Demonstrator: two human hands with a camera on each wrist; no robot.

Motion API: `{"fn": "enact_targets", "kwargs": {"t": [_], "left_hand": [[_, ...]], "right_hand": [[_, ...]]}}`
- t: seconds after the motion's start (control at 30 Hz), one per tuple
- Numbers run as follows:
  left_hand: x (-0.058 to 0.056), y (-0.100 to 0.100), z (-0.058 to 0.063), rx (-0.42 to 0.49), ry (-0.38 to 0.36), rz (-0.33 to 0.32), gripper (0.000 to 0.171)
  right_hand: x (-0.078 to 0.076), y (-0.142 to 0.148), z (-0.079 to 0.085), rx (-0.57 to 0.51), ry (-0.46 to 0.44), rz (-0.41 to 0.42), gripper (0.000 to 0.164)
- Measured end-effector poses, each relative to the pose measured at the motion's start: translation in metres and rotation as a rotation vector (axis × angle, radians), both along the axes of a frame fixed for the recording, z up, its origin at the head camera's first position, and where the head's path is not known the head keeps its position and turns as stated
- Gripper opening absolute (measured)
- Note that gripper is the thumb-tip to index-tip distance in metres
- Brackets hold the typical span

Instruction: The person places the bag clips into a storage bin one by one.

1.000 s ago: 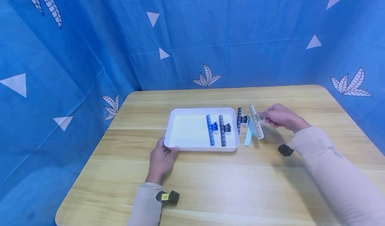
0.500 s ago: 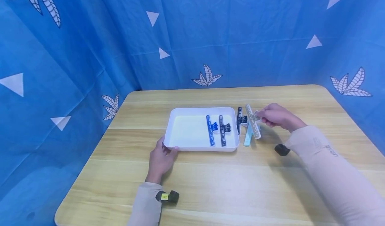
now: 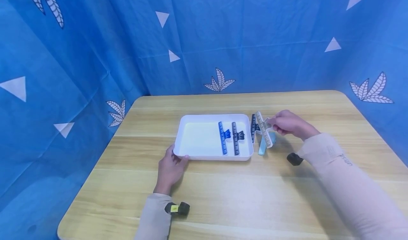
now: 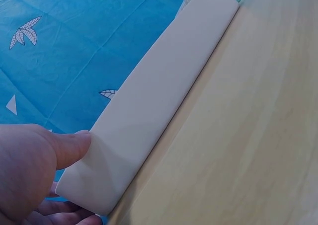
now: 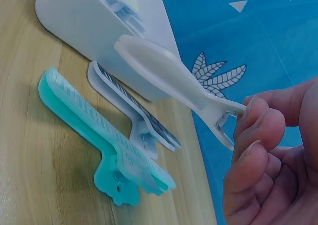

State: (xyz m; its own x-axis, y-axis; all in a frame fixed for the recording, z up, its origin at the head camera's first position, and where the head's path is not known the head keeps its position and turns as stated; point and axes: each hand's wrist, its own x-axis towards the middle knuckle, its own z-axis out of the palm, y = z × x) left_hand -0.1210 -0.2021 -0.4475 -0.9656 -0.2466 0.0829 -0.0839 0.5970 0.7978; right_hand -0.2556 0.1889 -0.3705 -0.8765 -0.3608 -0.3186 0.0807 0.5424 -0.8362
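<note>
Left hand [image 3: 170, 169] nearest the viewer, fingers curled on the near left corner of the white tray [image 3: 197, 154], thumb pressed against its outer wall; tray sat flat on the wooden surface [image 3: 223, 197]. Inside the tray, toward its right side, two clips lay side by side: a blue clip [image 3: 222, 138] and a black clip [image 3: 236, 138]. Just beyond the tray's right wall, a teal clip [image 3: 263, 146] and a dark clip [image 3: 253, 127] rested on the surface, close together. Right hand [image 3: 287, 123] pinched the handle of a white clip [image 3: 264, 129] between thumb and fingertips, holding it lifted above those two, near the tray's right edge. Blue patterned cloth [image 3: 204, 38] stood behind.
</note>
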Motion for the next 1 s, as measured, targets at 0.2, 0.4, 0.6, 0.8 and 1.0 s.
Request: {"fn": "enact_targets", "kwargs": {"t": [0.2,0.4,0.6,0.8,1.0], "left_hand": [[0.002,0.0,-0.001,0.002,0.001,-0.003,0.071],[0.001,0.001,0.0,-0.015,0.003,-0.006,0.071],[-0.002,0.0,-0.001,-0.01,-0.007,0.002,0.071],[-0.005,0.001,-0.002,-0.017,-0.003,0.001,0.069],[-0.002,0.0,-0.002,-0.029,-0.001,0.022,0.068]], "right_hand": [[-0.001,-0.006,-0.004,0.012,0.009,0.007,0.026],[-0.002,-0.009,-0.008,0.011,0.01,-0.008,0.026],[0.0,-0.013,-0.011,-0.019,0.007,-0.03,0.025],[0.004,-0.015,-0.012,-0.031,0.015,-0.04,0.026],[0.008,-0.018,-0.011,-0.047,0.012,-0.044,0.027]]}}
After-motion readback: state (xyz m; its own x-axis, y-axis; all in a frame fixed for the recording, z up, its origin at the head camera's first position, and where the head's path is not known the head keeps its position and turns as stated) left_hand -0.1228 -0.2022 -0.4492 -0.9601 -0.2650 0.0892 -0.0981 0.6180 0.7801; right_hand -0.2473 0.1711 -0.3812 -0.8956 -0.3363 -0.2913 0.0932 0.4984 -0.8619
